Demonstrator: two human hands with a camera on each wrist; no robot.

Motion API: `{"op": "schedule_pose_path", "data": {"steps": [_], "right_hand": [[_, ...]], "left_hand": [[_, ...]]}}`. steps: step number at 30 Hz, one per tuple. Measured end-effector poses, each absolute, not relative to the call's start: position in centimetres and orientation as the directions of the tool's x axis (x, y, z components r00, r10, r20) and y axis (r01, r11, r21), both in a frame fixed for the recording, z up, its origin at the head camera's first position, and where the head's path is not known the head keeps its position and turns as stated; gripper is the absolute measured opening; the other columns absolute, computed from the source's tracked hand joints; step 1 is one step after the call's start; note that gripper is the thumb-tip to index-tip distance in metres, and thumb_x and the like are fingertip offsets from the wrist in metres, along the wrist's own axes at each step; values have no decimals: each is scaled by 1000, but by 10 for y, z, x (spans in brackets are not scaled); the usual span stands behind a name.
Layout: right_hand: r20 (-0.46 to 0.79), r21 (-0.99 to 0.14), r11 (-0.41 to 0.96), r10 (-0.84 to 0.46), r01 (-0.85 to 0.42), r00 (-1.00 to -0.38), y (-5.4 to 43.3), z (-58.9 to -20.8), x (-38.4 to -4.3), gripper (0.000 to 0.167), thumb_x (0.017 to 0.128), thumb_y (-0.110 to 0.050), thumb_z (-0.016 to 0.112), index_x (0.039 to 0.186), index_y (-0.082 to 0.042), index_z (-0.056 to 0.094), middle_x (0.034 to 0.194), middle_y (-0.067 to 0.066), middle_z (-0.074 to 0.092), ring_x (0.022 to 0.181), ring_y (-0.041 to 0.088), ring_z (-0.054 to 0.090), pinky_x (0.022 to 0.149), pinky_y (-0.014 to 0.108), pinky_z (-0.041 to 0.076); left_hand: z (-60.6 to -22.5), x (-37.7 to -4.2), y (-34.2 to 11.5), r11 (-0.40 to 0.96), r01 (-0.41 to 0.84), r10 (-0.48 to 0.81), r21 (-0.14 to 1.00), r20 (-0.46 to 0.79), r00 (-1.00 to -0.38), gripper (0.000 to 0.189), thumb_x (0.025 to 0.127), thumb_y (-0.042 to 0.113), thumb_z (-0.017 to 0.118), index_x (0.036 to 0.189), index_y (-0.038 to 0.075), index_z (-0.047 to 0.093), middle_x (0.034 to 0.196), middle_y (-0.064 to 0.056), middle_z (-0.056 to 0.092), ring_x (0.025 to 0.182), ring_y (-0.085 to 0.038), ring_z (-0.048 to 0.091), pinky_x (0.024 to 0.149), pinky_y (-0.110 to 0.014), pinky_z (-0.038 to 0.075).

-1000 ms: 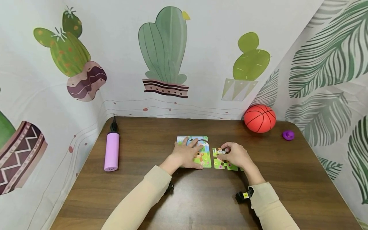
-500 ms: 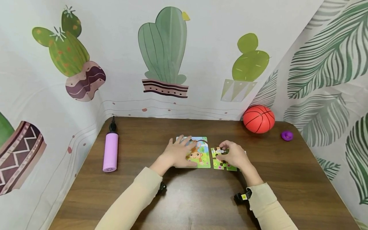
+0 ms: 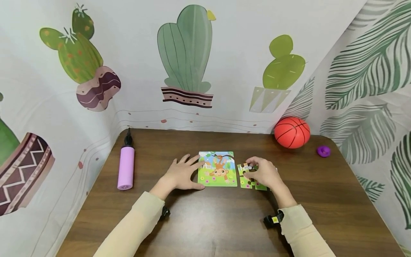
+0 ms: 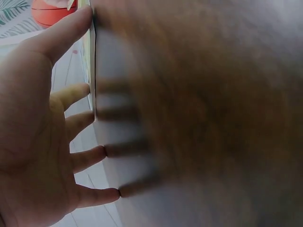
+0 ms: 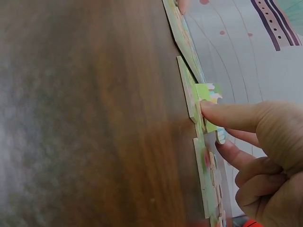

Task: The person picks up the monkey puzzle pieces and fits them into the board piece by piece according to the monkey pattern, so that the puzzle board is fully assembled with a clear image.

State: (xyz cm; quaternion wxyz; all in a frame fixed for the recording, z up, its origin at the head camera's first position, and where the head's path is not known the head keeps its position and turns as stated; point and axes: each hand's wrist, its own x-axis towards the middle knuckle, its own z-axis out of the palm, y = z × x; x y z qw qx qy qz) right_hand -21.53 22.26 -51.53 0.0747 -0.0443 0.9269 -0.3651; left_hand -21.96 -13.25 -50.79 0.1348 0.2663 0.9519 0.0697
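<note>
- Monkey board (image 3: pixel 219 169): flat on desk (image 3: pixel 205 225).
- Left hand (image 3: pixel 180 175): at board's left edge, fingers spread, grasping nothing.
- Right hand (image 3: pixel 264 174): right of board, fingers pinching one puzzle piece (image 5: pixel 202 91).
- Other pieces (image 3: pixel 245 183): just right of board.
- Red ball (image 3: pixel 292 132): beyond board, off to its right.

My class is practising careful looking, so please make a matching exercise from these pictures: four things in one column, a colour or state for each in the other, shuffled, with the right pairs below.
Things
1. Left hand
2. Right hand
3. Ball
4. Pump-like cylinder

Colours and states
A. Red with black lines
B. Lilac and black
C. Fingers spread, at the monkey picture's left edge
D. Pinches a puzzle piece

Pairs: 1-C, 2-D, 3-A, 4-B
</note>
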Motion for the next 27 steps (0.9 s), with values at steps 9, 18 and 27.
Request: {"op": "schedule_pose_path", "data": {"steps": [9, 18, 27], "right_hand": [[3, -616, 771, -203, -162, -979, 225, -515, -217, 29, 90, -20, 82, 118, -19, 74, 100, 0, 70, 75, 17, 59, 64, 36, 46], [10, -689, 697, -262, -197, -965, 235, -514, -221, 22, 96, -7, 74, 116, -14, 77, 96, 3, 72, 72, 17, 59, 60, 32, 47], [14, -760, 630, -226, -158, -974, 227, -510, -223, 19, 98, -8, 72, 115, -11, 77, 103, 10, 74, 84, 24, 64, 57, 34, 48]], "left_hand": [[-507, -221, -133, 849, 490, 526, 195, -235, -818, 100, 85, 82, 61, 166, 34, 28, 174, 3, 14, 156, -37, 17, 113, -74, 23], [-507, -224, -132, 856, 482, 517, 189, -259, -816, 96, 87, 79, 62, 166, 36, 28, 173, 4, 15, 156, -36, 18, 113, -73, 25], [-507, -224, -131, 861, 470, 507, 195, -268, -819, 96, 86, 78, 64, 165, 37, 29, 173, 5, 15, 156, -35, 18, 114, -73, 24]]}}
